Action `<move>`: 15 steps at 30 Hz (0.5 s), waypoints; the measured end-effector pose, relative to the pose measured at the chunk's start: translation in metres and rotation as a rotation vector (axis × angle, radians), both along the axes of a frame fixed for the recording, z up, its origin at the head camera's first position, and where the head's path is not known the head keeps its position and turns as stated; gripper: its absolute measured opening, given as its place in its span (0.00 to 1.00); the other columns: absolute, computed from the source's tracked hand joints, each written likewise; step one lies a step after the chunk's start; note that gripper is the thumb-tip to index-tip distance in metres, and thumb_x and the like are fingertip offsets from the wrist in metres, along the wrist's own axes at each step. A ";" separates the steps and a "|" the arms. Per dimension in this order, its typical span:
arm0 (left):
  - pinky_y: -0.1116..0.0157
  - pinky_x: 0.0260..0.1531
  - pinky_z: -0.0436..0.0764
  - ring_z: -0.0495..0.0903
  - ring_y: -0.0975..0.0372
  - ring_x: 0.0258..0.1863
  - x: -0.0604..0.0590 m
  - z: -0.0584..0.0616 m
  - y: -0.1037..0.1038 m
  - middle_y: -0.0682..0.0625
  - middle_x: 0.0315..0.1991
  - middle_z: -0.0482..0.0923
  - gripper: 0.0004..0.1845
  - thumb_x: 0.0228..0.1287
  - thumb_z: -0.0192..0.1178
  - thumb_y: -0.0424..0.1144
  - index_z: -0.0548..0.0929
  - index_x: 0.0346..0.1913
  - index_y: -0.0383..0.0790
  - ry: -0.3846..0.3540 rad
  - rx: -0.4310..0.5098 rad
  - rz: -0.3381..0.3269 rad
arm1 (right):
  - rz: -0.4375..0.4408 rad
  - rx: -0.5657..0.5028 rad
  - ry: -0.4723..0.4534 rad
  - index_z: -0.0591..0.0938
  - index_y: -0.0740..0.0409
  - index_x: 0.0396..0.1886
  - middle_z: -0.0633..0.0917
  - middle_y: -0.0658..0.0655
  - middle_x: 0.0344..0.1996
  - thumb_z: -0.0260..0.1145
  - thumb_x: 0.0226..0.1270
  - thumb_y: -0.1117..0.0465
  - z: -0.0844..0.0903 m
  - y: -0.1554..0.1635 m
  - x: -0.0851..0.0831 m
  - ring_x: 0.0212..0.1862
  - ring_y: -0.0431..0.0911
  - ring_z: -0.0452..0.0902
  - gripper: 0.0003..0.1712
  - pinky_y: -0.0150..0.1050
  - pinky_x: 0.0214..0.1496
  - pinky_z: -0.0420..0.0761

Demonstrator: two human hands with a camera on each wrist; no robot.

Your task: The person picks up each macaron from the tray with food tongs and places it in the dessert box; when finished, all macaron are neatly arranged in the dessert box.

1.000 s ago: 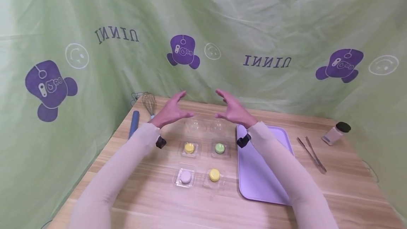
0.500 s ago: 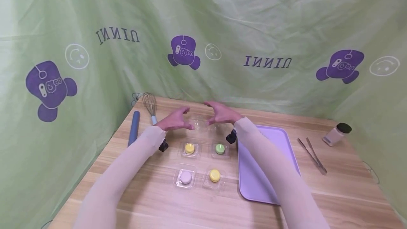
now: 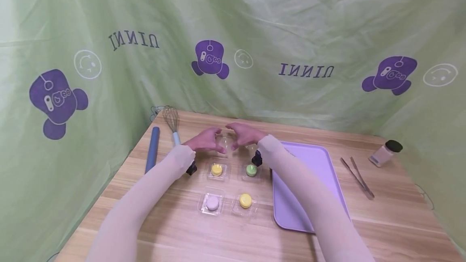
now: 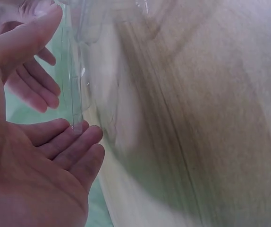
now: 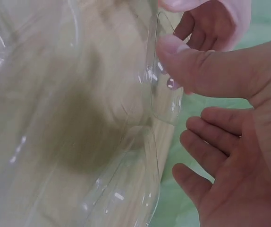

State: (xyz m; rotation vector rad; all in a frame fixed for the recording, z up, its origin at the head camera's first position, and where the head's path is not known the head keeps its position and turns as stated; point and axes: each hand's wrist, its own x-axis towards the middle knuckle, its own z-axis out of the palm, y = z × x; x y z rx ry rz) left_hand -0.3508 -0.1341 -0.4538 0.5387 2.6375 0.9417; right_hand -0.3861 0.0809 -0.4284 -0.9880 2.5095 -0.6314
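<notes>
Near edge of the tabletop (image 3: pixel 174 229): two open clear trays, one with a lilac macaron (image 3: pixel 212 203) on the left, one with a yellow macaron (image 3: pixel 245 200) on the right. Just beyond them, a second yellow macaron (image 3: pixel 216 169) and a green macaron (image 3: pixel 251 170) sit in similar trays. A lilac serving tray (image 3: pixel 309 185) lies to the right; further right, tweezers (image 3: pixel 356 177) and a shaker jar (image 3: pixel 384 153). On the far left lie a blue rolling pin (image 3: pixel 152 149) and a whisk (image 3: pixel 171 121).

Behind the macaron rows, both hands meet on a clear plastic clamshell lid (image 3: pixel 226 142). The left hand (image 3: pixel 204 140) has its grip pinched on one edge: the thumb lies against the clear wall, fingertips (image 4: pixel 74 137) under the rim. The right hand (image 3: pixel 244 133) likewise has its grip clamped on the lid, thumb pressed on the edge, fingers (image 5: pixel 211 142) curled below.

Risks, as judged:
- The lid is thin and flexible; uneven squeeze could buckle or crack it.
- It appears slick; a light pinch could let it spring free toward the macarons.
- The sleeves pass close over the far trays; a dropped forearm could knock them.
</notes>
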 end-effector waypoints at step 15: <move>0.49 0.76 0.68 0.70 0.43 0.72 -0.002 0.001 0.001 0.33 0.73 0.68 0.52 0.51 0.77 0.45 0.62 0.75 0.28 0.027 -0.059 -0.016 | -0.009 0.079 -0.013 0.60 0.65 0.77 0.65 0.66 0.77 0.78 0.55 0.64 0.001 -0.004 -0.002 0.78 0.60 0.61 0.53 0.53 0.83 0.60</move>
